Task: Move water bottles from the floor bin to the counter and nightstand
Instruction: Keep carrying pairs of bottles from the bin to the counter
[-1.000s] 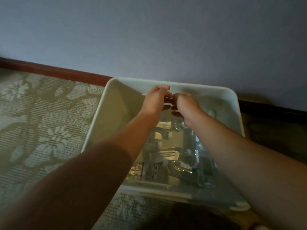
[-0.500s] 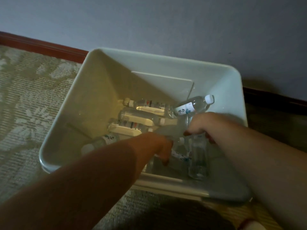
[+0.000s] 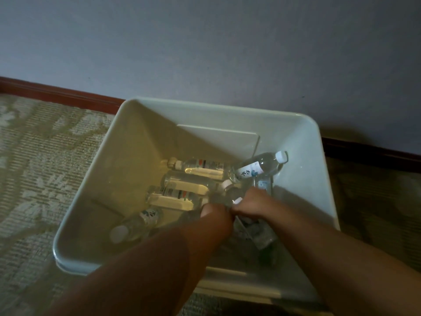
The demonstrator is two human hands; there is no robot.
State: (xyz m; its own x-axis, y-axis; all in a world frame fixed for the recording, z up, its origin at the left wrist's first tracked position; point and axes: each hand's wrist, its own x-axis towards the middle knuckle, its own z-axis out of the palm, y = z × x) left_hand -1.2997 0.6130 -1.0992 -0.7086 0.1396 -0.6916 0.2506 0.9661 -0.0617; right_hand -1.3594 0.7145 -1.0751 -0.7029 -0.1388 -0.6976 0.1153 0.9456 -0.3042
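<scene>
A white plastic floor bin (image 3: 218,108) stands against the wall and holds several clear water bottles. One bottle with a white cap (image 3: 257,167) leans against the bin's right wall. Others lie flat in the middle (image 3: 198,167), and one lies at the near left (image 3: 139,222). Both my arms reach down into the bin. My right hand (image 3: 250,206) is closed around a clear bottle (image 3: 262,236) whose body slants down to the right below my wrist. My left hand (image 3: 215,213) is curled right beside it among the bottles, and its fingers are hidden behind my forearm.
A flat white panel (image 3: 216,137) leans on the bin's far inner wall. Pale patterned carpet (image 3: 41,167) lies to the left of the bin, darker floor to its right. A red-brown baseboard (image 3: 57,94) runs under the grey wall (image 3: 205,42).
My hands dropped from the bin's far rim down among the bottles, then drew together near the bin's middle. My right hand has closed on a bottle.
</scene>
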